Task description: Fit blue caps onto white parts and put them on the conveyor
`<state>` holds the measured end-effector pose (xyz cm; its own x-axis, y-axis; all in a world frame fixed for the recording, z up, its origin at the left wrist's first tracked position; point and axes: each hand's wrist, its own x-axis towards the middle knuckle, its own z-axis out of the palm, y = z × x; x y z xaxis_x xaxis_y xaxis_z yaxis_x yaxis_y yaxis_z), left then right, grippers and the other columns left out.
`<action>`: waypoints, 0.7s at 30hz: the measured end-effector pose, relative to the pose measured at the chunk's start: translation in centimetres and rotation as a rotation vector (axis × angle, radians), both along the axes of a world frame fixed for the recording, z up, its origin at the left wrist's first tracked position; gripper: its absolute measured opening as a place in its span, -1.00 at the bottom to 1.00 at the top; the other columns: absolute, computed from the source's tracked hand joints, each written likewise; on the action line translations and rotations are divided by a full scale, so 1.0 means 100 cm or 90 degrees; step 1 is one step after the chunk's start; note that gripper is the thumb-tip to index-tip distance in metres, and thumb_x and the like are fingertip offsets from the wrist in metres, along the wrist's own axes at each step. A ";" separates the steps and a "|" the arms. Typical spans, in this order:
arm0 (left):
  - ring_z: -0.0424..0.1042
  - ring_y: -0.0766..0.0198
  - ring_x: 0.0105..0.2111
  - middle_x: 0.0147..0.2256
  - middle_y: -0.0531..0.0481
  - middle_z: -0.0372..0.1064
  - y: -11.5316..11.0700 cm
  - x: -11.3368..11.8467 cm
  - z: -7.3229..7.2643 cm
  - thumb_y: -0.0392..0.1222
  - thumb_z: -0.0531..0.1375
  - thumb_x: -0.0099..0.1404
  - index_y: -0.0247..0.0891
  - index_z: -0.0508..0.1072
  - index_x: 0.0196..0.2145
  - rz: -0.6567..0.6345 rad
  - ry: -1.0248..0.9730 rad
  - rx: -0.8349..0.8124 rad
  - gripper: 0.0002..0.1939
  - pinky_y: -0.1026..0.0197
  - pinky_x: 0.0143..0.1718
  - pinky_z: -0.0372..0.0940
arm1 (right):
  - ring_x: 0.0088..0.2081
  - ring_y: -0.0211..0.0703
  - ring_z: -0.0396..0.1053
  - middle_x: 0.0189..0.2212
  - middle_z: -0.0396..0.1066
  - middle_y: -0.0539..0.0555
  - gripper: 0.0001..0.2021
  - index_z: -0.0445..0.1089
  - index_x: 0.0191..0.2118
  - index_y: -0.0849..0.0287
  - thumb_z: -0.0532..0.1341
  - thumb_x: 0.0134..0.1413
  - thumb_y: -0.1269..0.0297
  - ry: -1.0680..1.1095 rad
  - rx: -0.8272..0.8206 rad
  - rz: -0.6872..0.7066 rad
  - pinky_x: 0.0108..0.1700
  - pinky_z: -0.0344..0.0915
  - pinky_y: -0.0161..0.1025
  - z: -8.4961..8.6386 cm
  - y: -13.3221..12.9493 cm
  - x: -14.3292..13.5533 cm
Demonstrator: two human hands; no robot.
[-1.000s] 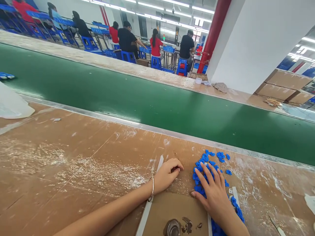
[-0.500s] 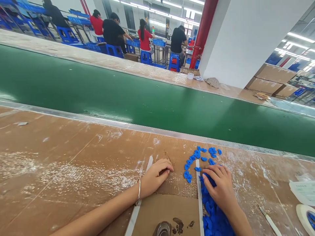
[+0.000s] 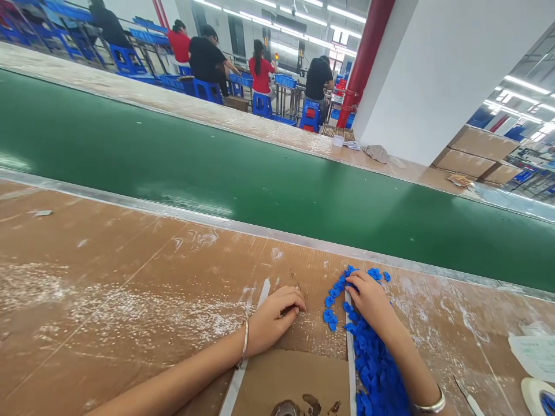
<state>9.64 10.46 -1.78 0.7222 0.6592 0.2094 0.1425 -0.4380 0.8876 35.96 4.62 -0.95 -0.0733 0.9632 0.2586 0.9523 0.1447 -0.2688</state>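
Observation:
My left hand (image 3: 280,318) rests on the brown board, fingers loosely curled and thumb tip close to the fingertips. Nothing shows inside it. A pale strip (image 3: 265,289) runs beneath that wrist. My right hand (image 3: 368,297) reaches over the top of a second pale strip (image 3: 350,358), its bent fingers and thumb among small blue pieces (image 3: 330,300) that look soft and rounded. Whatever lies between these fingertips is hidden. Under the right forearm spreads a dense heap of the same blue pieces (image 3: 375,370). Several more lie in a curved row left of the right hand.
Beyond the board (image 3: 143,248) runs a green conveyor belt (image 3: 260,173). A slim knife-like tool (image 3: 468,396), a tape roll (image 3: 535,396) and a paper sheet (image 3: 535,352) lie at right. A dark round object (image 3: 286,408) sits near the bottom edge. Several people sit at far benches.
My right hand has moved left and away from me, from the heap to the blue pieces at the strip's far end. My left hand stays in place. The view has shifted slightly.

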 end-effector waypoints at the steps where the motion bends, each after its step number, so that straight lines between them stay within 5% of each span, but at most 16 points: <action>1: 0.35 0.23 -0.21 -0.29 -0.04 0.40 0.000 0.000 0.000 -0.35 -0.02 0.25 -0.23 0.40 -0.37 0.000 0.000 -0.001 -0.79 0.18 -0.11 0.25 | -0.17 0.04 0.44 -0.20 0.46 0.20 -0.80 0.47 -0.26 0.22 0.10 0.12 0.51 0.016 -0.008 -0.001 -0.11 0.42 -0.04 -0.001 0.001 0.001; 5: 0.35 0.23 -0.20 -0.29 -0.05 0.40 0.000 0.000 -0.001 -0.35 -0.02 0.26 -0.23 0.40 -0.37 -0.005 -0.007 -0.006 -0.79 0.17 -0.10 0.23 | -0.14 0.06 0.42 -0.19 0.45 0.19 -0.80 0.46 -0.27 0.19 0.10 0.09 0.48 0.101 -0.041 -0.001 -0.06 0.38 -0.01 0.002 -0.004 0.002; 11: 0.36 0.20 -0.23 -0.28 -0.06 0.40 -0.002 0.002 0.004 -0.28 0.04 0.22 -0.26 0.43 -0.31 0.043 0.005 -0.103 -0.82 0.16 -0.16 0.25 | -0.26 -0.09 0.43 -0.25 0.46 0.11 -0.84 0.40 -0.19 0.16 0.13 0.13 0.31 0.288 -0.064 0.021 -0.17 0.43 -0.15 0.037 -0.015 -0.016; 16: 0.39 0.23 -0.25 -0.25 -0.07 0.44 -0.015 0.013 0.054 -0.14 0.16 0.22 -0.27 0.40 -0.08 0.016 -0.140 -0.278 -0.68 0.22 -0.22 0.28 | -0.16 -0.09 0.44 -0.20 0.44 0.13 -0.81 0.36 -0.12 0.12 0.22 0.16 0.21 0.550 -0.071 0.098 -0.12 0.45 -0.22 0.062 -0.031 -0.045; 21: 0.26 0.37 -0.45 -0.44 0.02 0.36 -0.027 0.027 0.104 -0.15 0.26 0.18 -0.32 0.48 -0.36 -0.036 -0.210 -0.345 -0.84 0.32 -0.41 0.18 | -0.13 -0.16 0.40 -0.21 0.39 0.05 -0.84 0.44 -0.16 -0.02 0.33 0.12 0.30 0.801 -0.055 0.174 -0.07 0.41 -0.28 0.079 -0.044 -0.061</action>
